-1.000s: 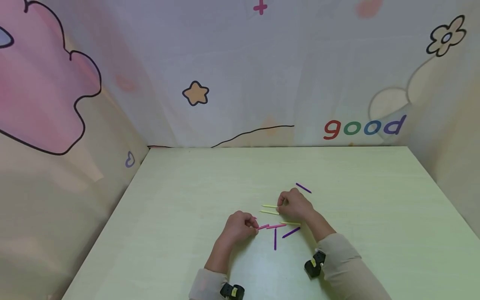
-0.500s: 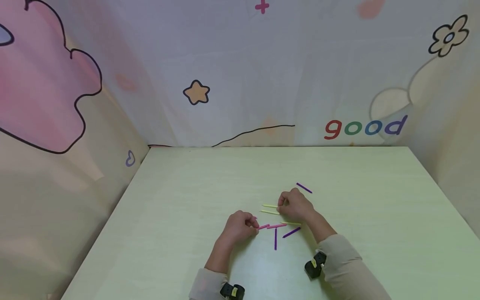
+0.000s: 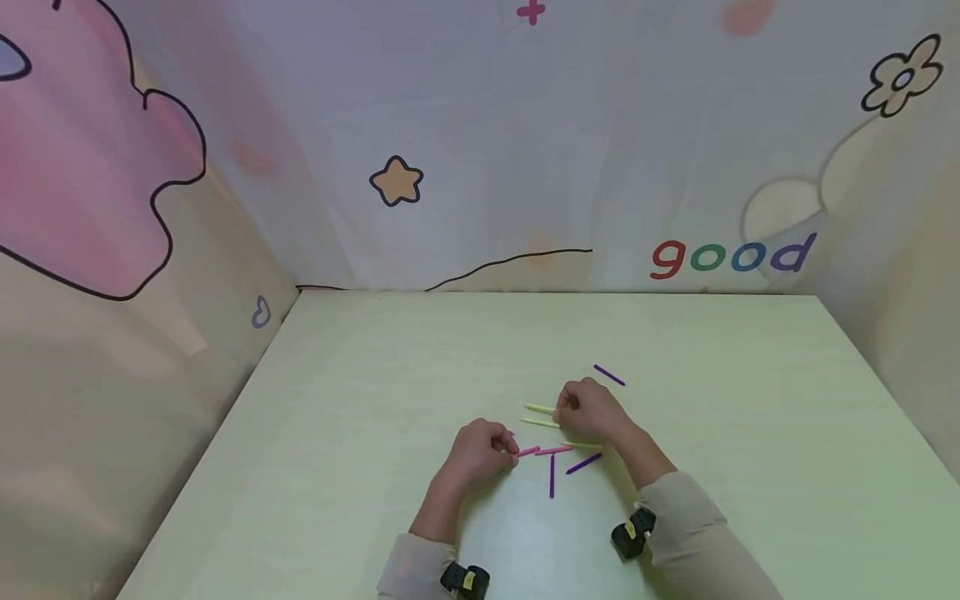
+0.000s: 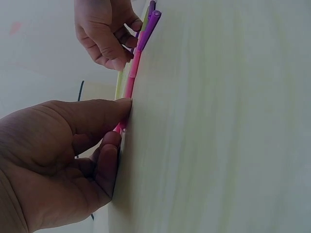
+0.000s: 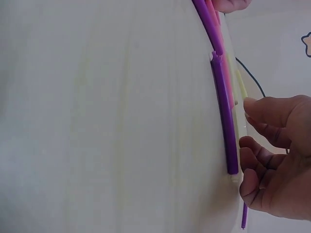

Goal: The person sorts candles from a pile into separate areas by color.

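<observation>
Left grip point(image 3: 482, 450): thumb and fingertips pinch the left end of the left pink stick point(image 3: 528, 452); the pinched end itself is hidden.
Right grip point(image 3: 590, 408): fingers curled, thumb and fingertips apparently pinching the right end of the far yellow stick point(image 3: 539, 409); exact contact is covered.
Left pink stick: low over the tabletop point(image 3: 360, 392), its free end at or just beside the middle pink stick point(image 3: 553, 451); touching not confirmed.
Far yellow stick: extends left from the right grip, roughly alongside the near yellow stick point(image 3: 539, 423) and apart from it.
Stick handling: judged very light and stiff, probably plastic; surfaces look smooth, so likely to slide or roll at a nudge. Breakage risk judged low unless bent.
Hold point: an end should suit small turns; a mid-length pinch is judged steadier for lifting. Light fingertip pressure advised, as neighbours lie close.
Pink tip point(image 3: 510, 432): shows beyond the left grip's fingers; remainder hidden.
Third yellow stick point(image 3: 582, 445): just beside the middle pink stick's right end.
Purple sticks: the straight purple stick point(image 3: 552, 479) points toward the person; the slanted purple stick point(image 3: 583, 464) lies below the third yellow stick; the far purple stick point(image 3: 610, 375) lies beyond the right grip.
Wall cloth point(image 3: 517, 133): printed, behind the tabletop.
</observation>
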